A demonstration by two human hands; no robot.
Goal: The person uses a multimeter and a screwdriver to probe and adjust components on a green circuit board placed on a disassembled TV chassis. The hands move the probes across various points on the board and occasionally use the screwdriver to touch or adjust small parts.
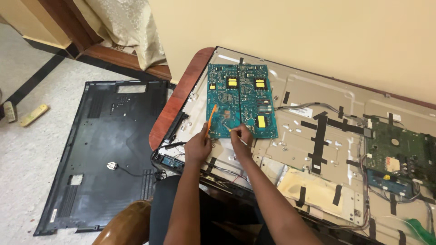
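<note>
Head view: a teal board (pixel 240 100) lies on the metal back of an opened TV (pixel 318 149), which rests on a wooden table (pixel 175 102) against a cream wall (pixel 295 31). The left hand (pixel 197 147) is closed around an orange tool (pixel 211 119), whose tip touches the board's lower left part. The right hand (pixel 241 138) pinches a thin metal probe (pixel 243 141) just at the board's bottom edge; its tip is too small to place. The two hands sit close together, near the TV's near-left corner. To the right of the board lie bare metal, black tape strips (pixel 320 136) and, well apart, a green board (pixel 402 156) with wires. The TV's left edge overhangs the table's rounded rim. On the floor to the left lies the black back cover (pixel 104 154), with two remotes (pixel 32 115) beyond it. A wooden chair arm (pixel 129 224) sits beside the person's knee.
</note>
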